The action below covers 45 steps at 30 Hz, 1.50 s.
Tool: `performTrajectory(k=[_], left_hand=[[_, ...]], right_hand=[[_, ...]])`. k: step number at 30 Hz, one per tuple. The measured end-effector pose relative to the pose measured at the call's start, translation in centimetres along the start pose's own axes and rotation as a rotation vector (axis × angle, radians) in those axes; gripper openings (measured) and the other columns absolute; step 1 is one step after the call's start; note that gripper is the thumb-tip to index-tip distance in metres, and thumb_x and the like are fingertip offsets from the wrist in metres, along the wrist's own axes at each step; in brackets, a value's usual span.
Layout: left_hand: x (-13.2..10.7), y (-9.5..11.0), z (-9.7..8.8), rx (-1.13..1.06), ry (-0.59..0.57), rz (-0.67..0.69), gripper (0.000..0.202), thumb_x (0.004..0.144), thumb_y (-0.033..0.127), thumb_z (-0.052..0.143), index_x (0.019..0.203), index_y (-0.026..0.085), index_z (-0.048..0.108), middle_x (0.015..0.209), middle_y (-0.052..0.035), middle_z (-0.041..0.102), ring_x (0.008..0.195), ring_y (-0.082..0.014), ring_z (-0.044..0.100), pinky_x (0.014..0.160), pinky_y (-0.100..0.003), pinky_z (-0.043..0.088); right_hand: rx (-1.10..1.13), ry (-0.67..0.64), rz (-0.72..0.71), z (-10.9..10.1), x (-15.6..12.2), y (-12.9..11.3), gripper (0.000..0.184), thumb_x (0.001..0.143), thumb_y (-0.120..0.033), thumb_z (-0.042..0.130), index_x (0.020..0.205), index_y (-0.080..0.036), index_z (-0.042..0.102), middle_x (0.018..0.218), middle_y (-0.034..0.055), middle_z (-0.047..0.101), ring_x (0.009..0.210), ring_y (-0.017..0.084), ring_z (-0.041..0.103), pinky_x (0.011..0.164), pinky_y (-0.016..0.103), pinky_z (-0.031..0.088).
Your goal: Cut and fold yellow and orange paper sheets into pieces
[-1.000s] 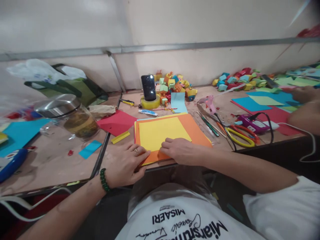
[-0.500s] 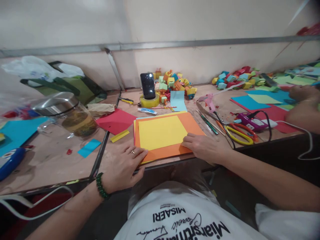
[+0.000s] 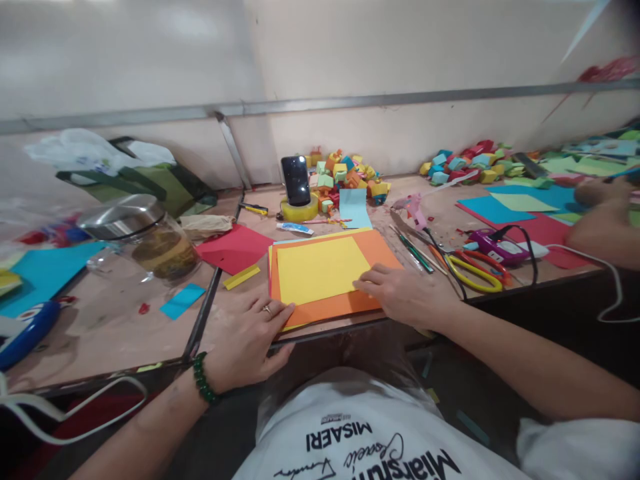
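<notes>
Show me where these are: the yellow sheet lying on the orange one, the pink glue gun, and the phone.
Yellow sheet (image 3: 321, 270): head view, middle of its upper face.
Pink glue gun (image 3: 414, 208): head view, its pink body.
Phone (image 3: 296, 181): head view, middle of its dark face.

"What's lying on the orange sheet (image 3: 384, 250)?"
"A smaller yellow sheet (image 3: 320, 270). The right hand (image 3: 407, 293) touches the yellow one at its near right corner, while the left hand (image 3: 247, 337) rests at the orange sheet's near left corner."
"And beyond the orange sheet?"
"A phone (image 3: 295, 180) propped upright on a roll of yellow tape (image 3: 299, 209), near a heap of paper cubes (image 3: 345, 172)."
"To its right?"
"A pink glue gun (image 3: 414, 210) and yellow-handled scissors (image 3: 473, 279)."
"To its left?"
"Red paper (image 3: 235, 250), then a lidded glass mug (image 3: 165, 253)."
</notes>
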<state>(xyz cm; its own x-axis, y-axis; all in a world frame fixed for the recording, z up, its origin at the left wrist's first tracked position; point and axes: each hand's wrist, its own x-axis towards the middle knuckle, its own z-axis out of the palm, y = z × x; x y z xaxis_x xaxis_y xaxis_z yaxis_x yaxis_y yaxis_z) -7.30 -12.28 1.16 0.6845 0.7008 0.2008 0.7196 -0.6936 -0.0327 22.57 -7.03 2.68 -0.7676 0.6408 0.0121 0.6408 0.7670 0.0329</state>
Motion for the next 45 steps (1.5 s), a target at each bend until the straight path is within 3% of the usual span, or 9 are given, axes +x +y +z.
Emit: performTrajectory(k=[3,7,13,21,25,29,34,39,45], left_hand=[[0.0,0.1,-0.1,-0.012,-0.003,-0.022,0.044,0.085,0.036,0.049,0.121,0.012,0.059,0.105,-0.0134,0.066,0.095,-0.0291,0.059,0.091,-0.048,0.041],[-0.3,0.2,0.2,-0.037,0.020,-0.039,0.046,0.085,0.032,0.049,0.124,0.009,0.056,0.113,-0.0149,0.066,0.102,-0.0303,0.057,0.094,-0.049,0.040],[-0.5,0.3,0.5,-0.065,0.030,-0.073,0.042,0.085,0.034,0.051,0.119,0.012,0.059,0.111,-0.0148,0.066,0.099,-0.0310,0.057,0.093,-0.051,0.041],[-1.2,0.7,1.4,-0.009,0.038,-0.102,0.049,0.085,0.036,0.053,0.127,0.010,0.054,0.115,-0.0157,0.065,0.103,-0.0325,0.053,0.094,-0.052,0.040],[-1.1,0.7,1.5,-0.002,0.051,-0.111,0.045,0.087,0.036,0.051,0.123,0.009,0.057,0.112,-0.0159,0.064,0.100,-0.0317,0.053,0.092,-0.050,0.042],[-0.6,0.7,0.9,-0.015,0.036,-0.105,0.041,0.088,0.040,0.051,0.118,0.012,0.058,0.107,-0.0142,0.064,0.098,-0.0303,0.053,0.092,-0.050,0.042],[0.8,1.4,0.1,0.036,-0.022,-0.091,0.045,0.087,0.054,0.051,0.105,0.014,0.062,0.098,-0.0139,0.063,0.093,-0.0305,0.054,0.086,-0.050,0.043],[1.3,2.1,0.3,0.098,0.010,-0.092,0.056,0.087,0.058,0.050,0.117,0.012,0.061,0.095,-0.0148,0.065,0.090,-0.0310,0.055,0.086,-0.050,0.043],[0.5,2.0,0.8,0.085,0.075,-0.115,0.053,0.089,0.054,0.049,0.116,0.009,0.061,0.098,-0.0167,0.066,0.090,-0.0314,0.056,0.084,-0.049,0.046]], right_hand=[[0.052,0.003,-0.061,1.5,0.7,-0.3,0.041,0.082,0.000,0.046,0.118,-0.014,0.059,0.108,0.0127,0.062,0.098,0.021,0.053,0.077,0.031,0.046],[0.060,0.034,-0.005,3.6,-0.3,0.9,0.035,0.081,-0.001,0.047,0.110,-0.014,0.062,0.098,0.0109,0.061,0.094,0.020,0.053,0.075,0.030,0.046],[-0.013,0.079,0.102,3.5,-2.7,1.9,0.037,0.079,0.003,0.042,0.101,-0.011,0.067,0.094,0.0127,0.064,0.089,0.023,0.053,0.072,0.032,0.045],[-0.087,0.099,0.142,3.8,-2.7,1.2,0.036,0.076,0.003,0.045,0.099,-0.013,0.068,0.093,0.0125,0.066,0.087,0.023,0.053,0.074,0.032,0.043],[-0.089,0.062,0.172,3.2,-2.6,0.9,0.035,0.075,0.004,0.046,0.098,-0.012,0.068,0.093,0.0124,0.066,0.088,0.023,0.054,0.074,0.032,0.043],[-0.068,-0.005,0.207,1.0,-1.7,0.2,0.033,0.076,0.004,0.045,0.093,-0.012,0.068,0.089,0.0129,0.066,0.086,0.023,0.055,0.070,0.031,0.044],[0.059,0.052,-0.054,-0.8,1.5,-2.5,0.047,0.078,0.002,0.045,0.119,-0.015,0.060,0.113,0.0133,0.064,0.098,0.021,0.056,0.082,0.032,0.048],[0.106,0.062,-0.238,2.0,3.6,-3.6,0.029,0.089,-0.011,0.046,0.115,-0.011,0.059,0.107,0.0144,0.062,0.096,0.022,0.054,0.086,0.037,0.048],[0.111,0.131,-0.059,4.6,0.9,-1.3,0.033,0.085,-0.004,0.045,0.112,-0.013,0.061,0.103,0.0120,0.062,0.097,0.021,0.053,0.082,0.034,0.049]])
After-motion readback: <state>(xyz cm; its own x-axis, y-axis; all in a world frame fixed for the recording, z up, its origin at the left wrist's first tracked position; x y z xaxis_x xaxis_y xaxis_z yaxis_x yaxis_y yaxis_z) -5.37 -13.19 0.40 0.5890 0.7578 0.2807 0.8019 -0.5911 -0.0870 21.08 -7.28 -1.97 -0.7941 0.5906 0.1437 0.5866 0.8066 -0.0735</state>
